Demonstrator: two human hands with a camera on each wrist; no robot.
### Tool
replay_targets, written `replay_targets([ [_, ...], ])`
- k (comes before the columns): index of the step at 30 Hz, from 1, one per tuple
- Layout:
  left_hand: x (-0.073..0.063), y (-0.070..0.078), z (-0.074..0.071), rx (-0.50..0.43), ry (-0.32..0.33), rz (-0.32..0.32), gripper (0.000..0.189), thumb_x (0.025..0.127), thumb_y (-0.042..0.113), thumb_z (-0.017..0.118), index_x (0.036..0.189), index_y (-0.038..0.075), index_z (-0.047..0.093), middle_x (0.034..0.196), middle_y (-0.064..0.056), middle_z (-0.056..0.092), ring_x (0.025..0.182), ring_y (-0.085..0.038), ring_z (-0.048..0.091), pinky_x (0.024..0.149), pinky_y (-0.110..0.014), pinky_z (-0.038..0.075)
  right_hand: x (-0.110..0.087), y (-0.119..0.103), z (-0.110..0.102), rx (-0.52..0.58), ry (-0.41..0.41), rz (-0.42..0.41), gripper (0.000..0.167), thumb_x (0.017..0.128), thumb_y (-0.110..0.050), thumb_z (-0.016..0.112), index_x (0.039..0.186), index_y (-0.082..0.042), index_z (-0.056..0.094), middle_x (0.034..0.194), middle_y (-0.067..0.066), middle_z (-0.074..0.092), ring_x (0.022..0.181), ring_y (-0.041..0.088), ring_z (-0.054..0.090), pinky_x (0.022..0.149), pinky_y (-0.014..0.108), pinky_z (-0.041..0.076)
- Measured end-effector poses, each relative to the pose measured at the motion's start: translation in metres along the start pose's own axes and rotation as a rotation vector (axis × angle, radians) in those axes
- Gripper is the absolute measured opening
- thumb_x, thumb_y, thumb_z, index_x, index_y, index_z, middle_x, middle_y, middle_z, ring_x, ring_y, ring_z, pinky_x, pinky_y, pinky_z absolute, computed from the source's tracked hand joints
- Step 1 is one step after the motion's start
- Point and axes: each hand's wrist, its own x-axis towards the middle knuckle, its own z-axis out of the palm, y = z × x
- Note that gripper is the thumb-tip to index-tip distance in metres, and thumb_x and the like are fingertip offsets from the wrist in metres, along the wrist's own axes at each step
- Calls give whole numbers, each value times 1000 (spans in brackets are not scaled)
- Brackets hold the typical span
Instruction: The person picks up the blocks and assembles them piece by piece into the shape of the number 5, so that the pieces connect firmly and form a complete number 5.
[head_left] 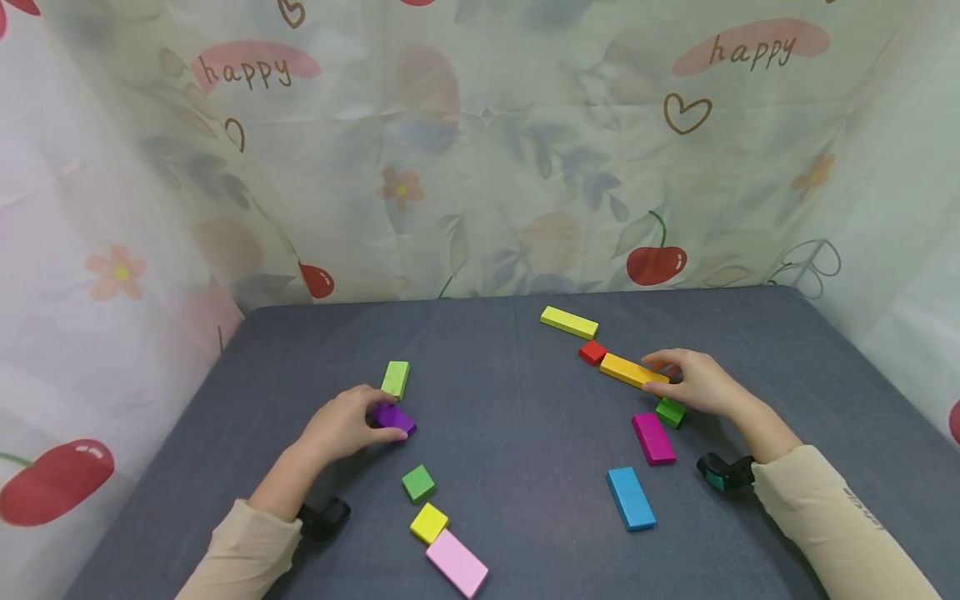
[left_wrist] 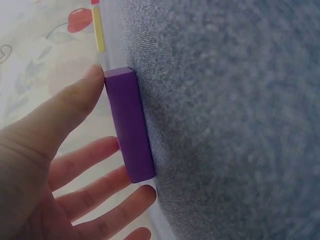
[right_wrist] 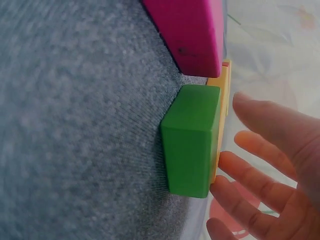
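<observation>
In the head view my left hand point(head_left: 341, 425) pinches a purple block point(head_left: 395, 421), thumb on the near side and fingers on the far side. The left wrist view has the thumb tip at one end of this purple block point(left_wrist: 130, 125) and fingertips along its other end. A lime block point(head_left: 396, 379) lies just beyond the fingers. On the right, my right hand point(head_left: 697, 379) holds the near end of a long orange block point(head_left: 628, 370) between thumb and fingers. Beneath that hand sits a green block point(head_left: 671, 412), seen large in the right wrist view point(right_wrist: 190, 145).
A red block point(head_left: 592, 352) and a long yellow block point(head_left: 569, 322) lie past the orange one. Magenta point(head_left: 654, 439) and blue point(head_left: 631, 498) blocks lie nearer me. Front left are green point(head_left: 418, 483), yellow point(head_left: 430, 523) and pink point(head_left: 457, 563) blocks. Patterned curtains point(head_left: 480, 167) border the table.
</observation>
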Motion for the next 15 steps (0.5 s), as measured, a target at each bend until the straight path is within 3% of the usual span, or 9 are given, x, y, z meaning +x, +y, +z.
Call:
replay_targets([
  [9, 1, 4, -2, 4, -17, -46, 59, 71, 42, 78, 116, 6, 65, 107, -12, 65, 90, -21, 58, 78, -42, 51, 3, 2, 3, -6, 0, 19, 38, 85, -20, 67, 116, 0, 62, 112, 20, 64, 91, 30, 60, 78, 45, 53],
  [15, 2, 5, -2, 0, -26, -54, 59, 71, 41, 79, 116, 6, 65, 107, -12, 65, 90, -21, 58, 77, -41, 51, 4, 3, 6, -20, 4, 48, 35, 84, -18, 67, 115, -1, 64, 111, 21, 64, 87, 26, 58, 72, 39, 52],
])
